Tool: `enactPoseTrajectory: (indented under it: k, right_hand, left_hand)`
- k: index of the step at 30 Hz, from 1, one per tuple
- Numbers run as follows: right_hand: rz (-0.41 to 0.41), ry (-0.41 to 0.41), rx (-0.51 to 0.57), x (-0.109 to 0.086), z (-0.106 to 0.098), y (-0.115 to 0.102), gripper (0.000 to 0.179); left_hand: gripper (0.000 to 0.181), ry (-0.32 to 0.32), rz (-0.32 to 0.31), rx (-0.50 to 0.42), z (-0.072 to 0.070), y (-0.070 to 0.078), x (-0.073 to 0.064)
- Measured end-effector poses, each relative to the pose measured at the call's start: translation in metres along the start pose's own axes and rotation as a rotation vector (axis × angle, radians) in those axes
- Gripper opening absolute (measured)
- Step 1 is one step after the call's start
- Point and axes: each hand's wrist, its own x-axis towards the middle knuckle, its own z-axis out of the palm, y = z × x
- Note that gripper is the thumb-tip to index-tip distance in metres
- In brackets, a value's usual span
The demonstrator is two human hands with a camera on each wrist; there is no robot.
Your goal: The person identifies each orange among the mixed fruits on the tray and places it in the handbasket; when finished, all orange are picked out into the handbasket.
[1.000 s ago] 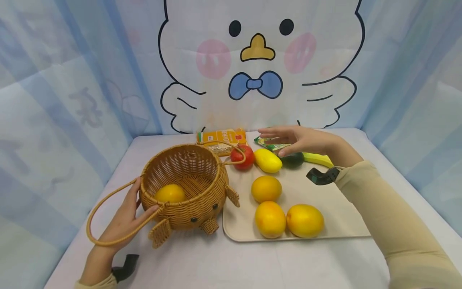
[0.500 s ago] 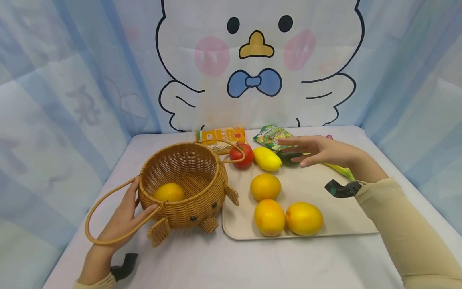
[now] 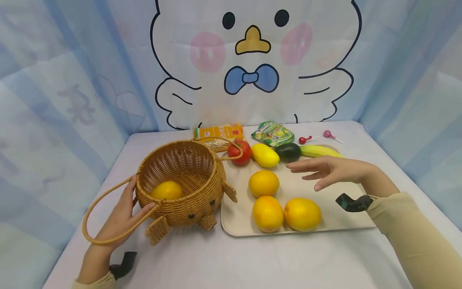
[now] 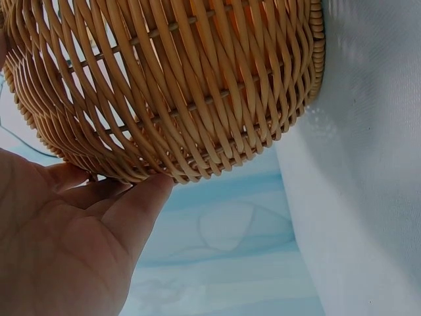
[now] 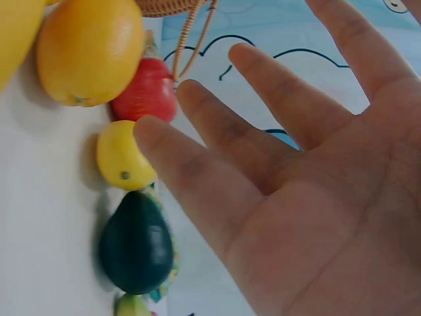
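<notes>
Steadying the wicker basket (image 3: 169,214) is the left hand (image 3: 117,222), thumb and fingers holding its left side while a handle (image 3: 97,242) loops over the wrist. The right hand (image 3: 335,170) hovers above the tray (image 3: 339,216), fingers spread and nothing in its grasp. One orange fruit (image 3: 167,190) lies inside the basket, toward its near left wall. Three more are on the tray: a front left fruit (image 3: 268,214) and a front right fruit (image 3: 302,214) side by side, and a middle fruit (image 3: 264,183) just behind. Farther back are a tomato (image 3: 240,152), a yellow fruit (image 3: 265,155) and an avocado (image 3: 288,152). The step in hand looks like choosing a piece to pick up. Taking one seems to call for lowering the right hand, curling its fingers round that piece alone, and keeping the basket braced.
</notes>
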Motion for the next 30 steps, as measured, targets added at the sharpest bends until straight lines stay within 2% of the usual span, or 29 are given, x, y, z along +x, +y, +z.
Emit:
enactPoseTrajectory:
  k: [7,11,20,30]
  right_hand:
    - [0.036,-0.085,0.068,0.0,0.018,0.019,0.063]
    - [0.06,-0.118,0.036,0.0,0.027,0.03,0.063]
    - [0.078,-0.138,-0.003,-0.004,0.035,0.046,0.064]
    - [0.087,-0.142,0.034,-0.004,0.041,0.055,0.065]
  left_hand:
    - [0.092,-0.002,-0.002,0.008,0.0,-0.001,0.0]
    - [0.091,0.001,0.003,0.005,-0.001,-0.001,0.0]
    - [0.091,0.009,0.012,0.015,-0.001,0.001,0.0]
    - [0.091,0.009,0.009,0.007,0.0,0.001,0.0]
